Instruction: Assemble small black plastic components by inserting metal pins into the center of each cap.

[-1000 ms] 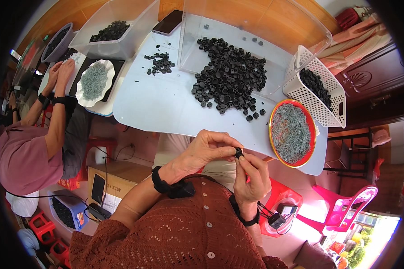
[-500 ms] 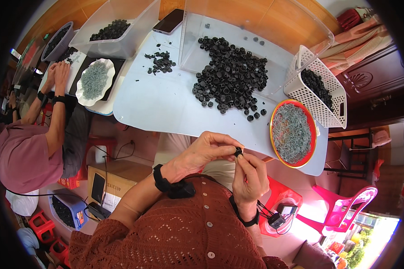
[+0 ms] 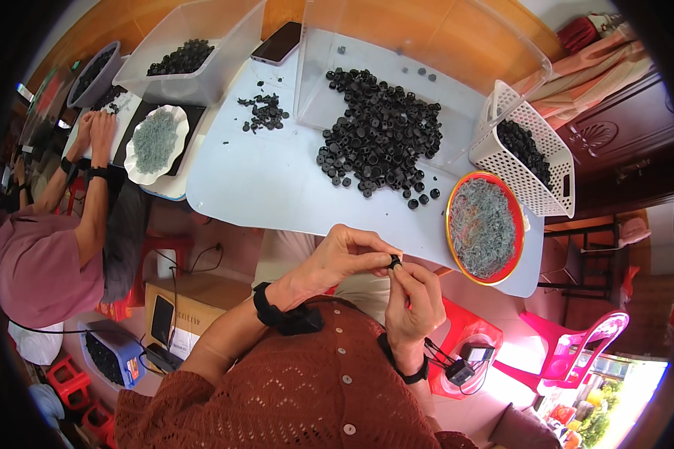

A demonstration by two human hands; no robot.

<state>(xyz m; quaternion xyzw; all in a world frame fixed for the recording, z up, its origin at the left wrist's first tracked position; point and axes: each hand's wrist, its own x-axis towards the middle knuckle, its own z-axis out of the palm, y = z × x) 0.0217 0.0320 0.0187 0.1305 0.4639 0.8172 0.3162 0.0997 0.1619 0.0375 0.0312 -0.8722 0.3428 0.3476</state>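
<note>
A small round black plastic part is pinched between my two hands, just in front of the table's near edge. My left hand grips it from the left between thumb and forefinger. From the right, the fingertips of my right hand close on the same part; its underside is hidden by them. Beyond my hands, a heap of similar black parts spreads out of a clear plastic bin lying on its side. To the right stands a red bowl with a yellow rim, full of thin greyish pieces.
A white perforated basket of black parts stands at the right. Smaller black pieces and a phone lie at the table's back left. Further left, a co-worker's hands work beside a white scalloped plate of grey pieces.
Both hands keep hold of the black part and have shifted only slightly. The whole view has moved a little, so the table sits slightly further left.
</note>
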